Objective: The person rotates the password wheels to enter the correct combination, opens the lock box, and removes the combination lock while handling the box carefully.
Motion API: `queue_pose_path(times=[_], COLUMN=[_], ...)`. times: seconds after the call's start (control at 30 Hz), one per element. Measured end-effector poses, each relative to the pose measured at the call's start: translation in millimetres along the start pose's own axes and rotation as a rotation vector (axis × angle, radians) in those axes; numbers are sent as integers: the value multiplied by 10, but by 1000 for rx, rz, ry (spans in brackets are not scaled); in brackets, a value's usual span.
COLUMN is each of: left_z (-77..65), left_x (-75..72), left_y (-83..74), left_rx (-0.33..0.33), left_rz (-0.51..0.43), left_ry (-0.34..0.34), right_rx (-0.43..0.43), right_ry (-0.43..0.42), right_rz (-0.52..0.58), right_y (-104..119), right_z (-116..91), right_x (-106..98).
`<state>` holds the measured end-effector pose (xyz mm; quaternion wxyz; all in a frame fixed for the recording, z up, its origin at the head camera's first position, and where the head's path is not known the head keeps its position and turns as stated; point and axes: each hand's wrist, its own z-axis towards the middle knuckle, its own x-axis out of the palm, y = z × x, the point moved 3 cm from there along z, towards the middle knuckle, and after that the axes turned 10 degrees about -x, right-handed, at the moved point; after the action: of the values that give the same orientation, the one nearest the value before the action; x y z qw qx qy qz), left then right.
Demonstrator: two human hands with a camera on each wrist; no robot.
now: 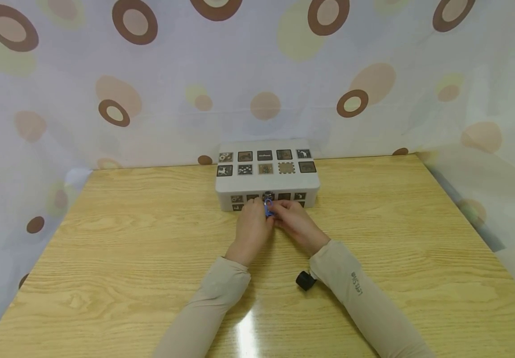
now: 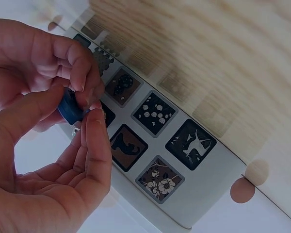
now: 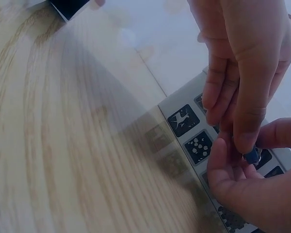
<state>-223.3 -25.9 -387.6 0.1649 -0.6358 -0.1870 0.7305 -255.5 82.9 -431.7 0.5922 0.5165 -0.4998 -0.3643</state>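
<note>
A small blue padlock (image 1: 268, 212) is held between both hands at the front of a white box, just below the metal clasp (image 1: 268, 195). The left hand (image 1: 253, 226) pinches its blue body (image 2: 70, 108) between thumb and fingers. From the other side, the right hand (image 1: 299, 223) grips it with thumb and fingertips. A bit of shiny metal shows beside the blue body (image 3: 252, 156) in the right wrist view. Fingers cover much of the padlock, so whether its shackle passes through the clasp cannot be told. The box (image 1: 266, 184) has its lid down and bears dark picture squares.
The box stands at the back of a wooden table (image 1: 150, 238), near a white curtain (image 1: 163, 114) with brown and peach circles. A black device (image 1: 305, 281) sits at the right wrist. Light glares off the table's front.
</note>
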Motion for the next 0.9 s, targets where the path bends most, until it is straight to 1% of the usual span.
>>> queue_pose_path(times=[0.2,0.4,0.6,0.73,0.9], left_z=[4,10,8,8,9], left_x=[2,12,3,4,3], left_y=[-6,0,4,6,4], left_rx=[-2,-4,10,4,-4], left_rz=[2,-2,1,-2,-2], left_ry=[1,8,4,13,16], right_rx=[-11,-6,8,25,8], right_ry=[9,-1,-3,-16,-1], right_rz=[-36,-66,-52,-42,-43], right_y=[0,13,9,15,30], right_z=[-2,-6,12,9,-7], right_x=[4,10,5,-4,-10])
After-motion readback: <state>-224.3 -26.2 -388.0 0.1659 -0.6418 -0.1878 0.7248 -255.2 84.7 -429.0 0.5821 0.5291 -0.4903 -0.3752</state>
